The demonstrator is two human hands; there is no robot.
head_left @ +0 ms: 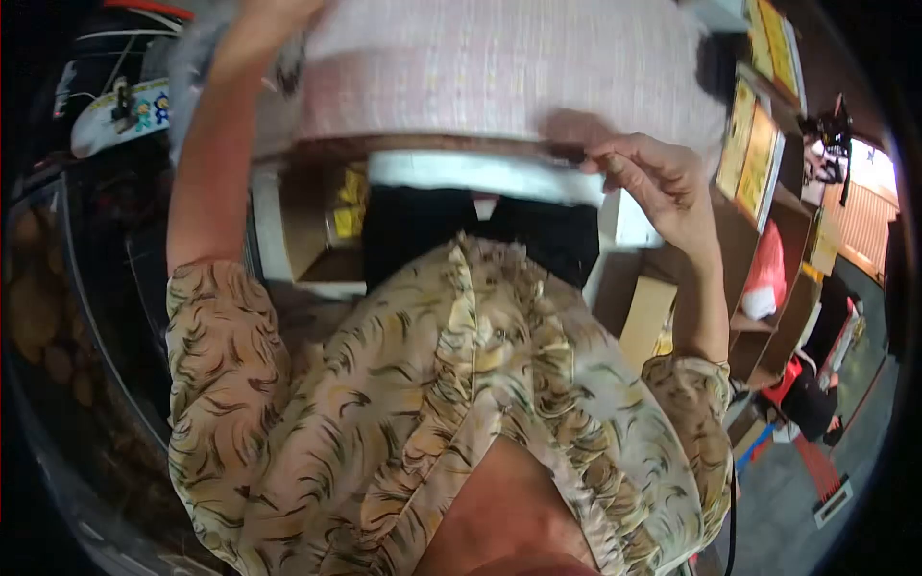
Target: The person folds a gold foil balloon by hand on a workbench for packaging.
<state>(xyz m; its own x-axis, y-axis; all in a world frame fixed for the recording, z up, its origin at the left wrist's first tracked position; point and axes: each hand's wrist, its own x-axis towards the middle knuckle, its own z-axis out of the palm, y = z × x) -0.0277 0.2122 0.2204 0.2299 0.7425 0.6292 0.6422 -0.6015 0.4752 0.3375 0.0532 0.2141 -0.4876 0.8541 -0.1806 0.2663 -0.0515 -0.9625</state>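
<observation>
A pink and white checked cloth (499, 67) is stretched across the top of the view. My right hand (658, 182) pinches its lower right edge between thumb and fingers. My left hand (279, 17) is raised at the cloth's upper left corner and grips it there, partly cut off by the frame's top edge. Both arms reach up out of short patterned beige sleeves. Under the cloth runs a brown edge (432, 146), with a white band (480, 176) and a black piece (480, 230) below it.
Open cardboard boxes (322, 230) (645, 317) stand below the cloth. Shelves (759, 154) with yellow packets rise on the right, with a pink bag (766, 274) beneath. Another person (812, 389) in red and black crouches at the far right. Dark bins stand on the left.
</observation>
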